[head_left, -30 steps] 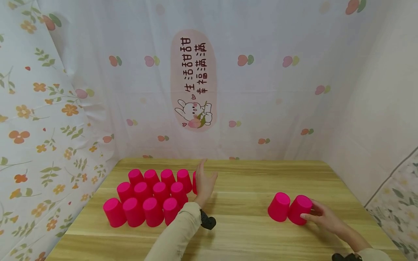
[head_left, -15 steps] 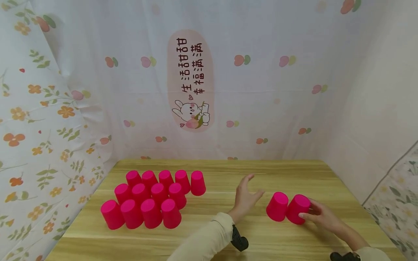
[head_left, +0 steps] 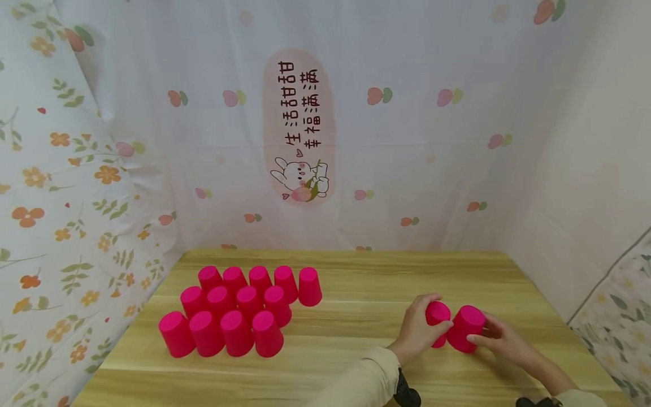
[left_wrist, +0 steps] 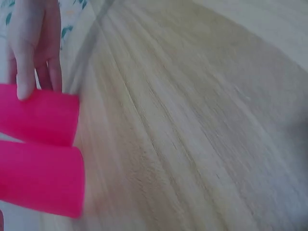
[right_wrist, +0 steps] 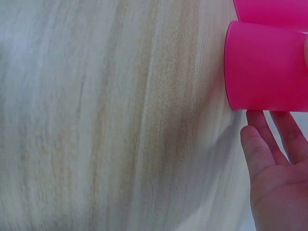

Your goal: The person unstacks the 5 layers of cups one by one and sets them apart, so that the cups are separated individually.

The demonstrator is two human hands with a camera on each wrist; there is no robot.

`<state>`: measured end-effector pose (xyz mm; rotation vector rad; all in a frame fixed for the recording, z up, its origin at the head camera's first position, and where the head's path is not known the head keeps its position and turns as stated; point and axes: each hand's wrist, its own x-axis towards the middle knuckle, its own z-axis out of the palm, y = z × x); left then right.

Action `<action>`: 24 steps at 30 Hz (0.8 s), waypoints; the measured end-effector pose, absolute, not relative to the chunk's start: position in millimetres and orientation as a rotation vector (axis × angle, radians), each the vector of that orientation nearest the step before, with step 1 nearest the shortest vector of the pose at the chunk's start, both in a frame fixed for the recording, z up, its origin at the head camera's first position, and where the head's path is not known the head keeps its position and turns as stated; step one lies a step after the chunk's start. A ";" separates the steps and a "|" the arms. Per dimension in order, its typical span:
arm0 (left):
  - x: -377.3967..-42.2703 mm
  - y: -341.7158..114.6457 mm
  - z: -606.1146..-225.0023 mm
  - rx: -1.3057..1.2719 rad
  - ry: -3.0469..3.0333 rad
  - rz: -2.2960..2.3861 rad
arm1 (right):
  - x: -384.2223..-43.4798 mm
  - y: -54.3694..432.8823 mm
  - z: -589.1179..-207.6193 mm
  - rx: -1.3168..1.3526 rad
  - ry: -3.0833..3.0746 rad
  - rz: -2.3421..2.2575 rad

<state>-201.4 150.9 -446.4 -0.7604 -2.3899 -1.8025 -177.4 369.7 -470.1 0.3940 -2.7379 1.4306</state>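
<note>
Two pink cups stand upside down side by side at the right of the table in the head view. My left hand (head_left: 414,333) grips the left cup (head_left: 438,312), thumb across its front and fingers at its far side. With thumb in front and fingers behind, my right hand (head_left: 508,342) holds the right cup (head_left: 467,328) from its right side. In the left wrist view the left cup (left_wrist: 43,178) lies close beside the right cup (left_wrist: 41,118). The right wrist view has the right hand (right_wrist: 276,178) at the side of its cup (right_wrist: 269,67).
Several more upside-down pink cups (head_left: 237,333) stand in three rows on the left of the wooden table (head_left: 346,362). One cup (head_left: 309,287) ends the back row. A patterned cloth (head_left: 407,141) hangs behind the table, with others at both sides.
My left hand has moved from the end of the back row across to the right and taken hold of the left cup of the pair. The right hand has stayed on its cup.
</note>
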 end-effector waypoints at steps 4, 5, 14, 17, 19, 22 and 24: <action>-205.7 148.8 -456.9 -0.737 -2.407 -1.800 | -176.3 367.5 -469.8 0.373 -2.736 1.387; -206.9 147.5 -459.5 -0.734 -2.416 -1.812 | -175.8 366.9 -469.8 0.364 -2.735 1.377; -210.6 143.6 -466.5 -0.737 -2.487 -1.901 | -175.7 368.5 -469.3 0.382 -2.722 1.414; -210.0 143.5 -467.8 -0.763 -2.479 -1.894 | -176.2 369.5 -470.8 0.408 -2.725 1.419; -209.6 143.4 -468.6 -0.775 -2.469 -1.886 | -176.0 369.5 -471.4 0.432 -2.713 1.417; -209.3 143.6 -469.8 -0.779 -2.458 -1.869 | -176.3 369.8 -471.2 0.457 -2.710 1.415; -209.5 143.6 -470.5 -0.772 -2.463 -1.855 | -176.3 369.8 -470.6 0.444 -2.717 1.417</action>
